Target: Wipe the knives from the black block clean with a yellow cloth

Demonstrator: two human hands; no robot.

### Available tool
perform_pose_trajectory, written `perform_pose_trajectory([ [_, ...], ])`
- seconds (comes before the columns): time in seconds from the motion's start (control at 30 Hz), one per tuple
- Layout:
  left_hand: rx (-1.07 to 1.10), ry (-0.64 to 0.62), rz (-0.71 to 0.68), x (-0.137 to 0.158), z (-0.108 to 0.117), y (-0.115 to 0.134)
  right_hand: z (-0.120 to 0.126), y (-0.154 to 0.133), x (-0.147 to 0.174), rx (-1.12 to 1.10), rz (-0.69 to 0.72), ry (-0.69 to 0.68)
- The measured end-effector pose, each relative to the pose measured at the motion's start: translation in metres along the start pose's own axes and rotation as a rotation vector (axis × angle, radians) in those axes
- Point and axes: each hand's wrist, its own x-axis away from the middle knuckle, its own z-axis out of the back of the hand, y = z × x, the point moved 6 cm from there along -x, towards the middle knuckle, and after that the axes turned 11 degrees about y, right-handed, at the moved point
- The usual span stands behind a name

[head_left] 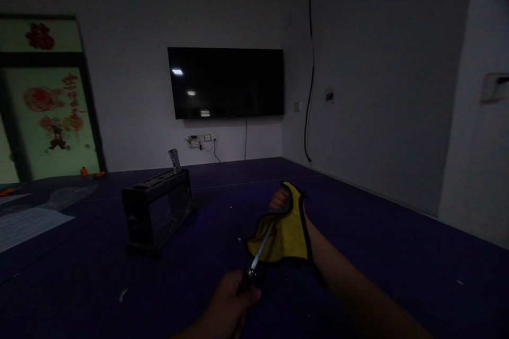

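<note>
Two-handed wipe, prob.: L hand (231, 299) closed on metal tool (260, 252), R hand (279, 199) fisted w/ yellow cloth (294, 238). Next prob. needs steady grip.

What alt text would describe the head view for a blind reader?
A person's left hand points a slim blade at a yellow cloth in the right hand. A black block stands to the left; a television hangs on the wall beyond.

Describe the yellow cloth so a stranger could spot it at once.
Find the big black television on the back wall, then look down to the dark blue surface below. There, at the right hand, hangs the yellow cloth. Its black-edged yellow sets it apart from the slim metal tool in the left hand and the dark box.
</note>
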Motion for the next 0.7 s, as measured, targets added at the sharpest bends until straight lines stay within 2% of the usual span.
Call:
perform_pose_trajectory([
  [0.27,-0.019,-0.035,0.004,-0.002,-0.002,-0.003,0.012,0.001,-0.029,-0.048,-0.035,0.037],
  [0.7,-0.031,-0.013,-0.004,0.004,-0.001,0.007,0.004,0.005,-0.023,-0.043,-0.020,0.016],
])
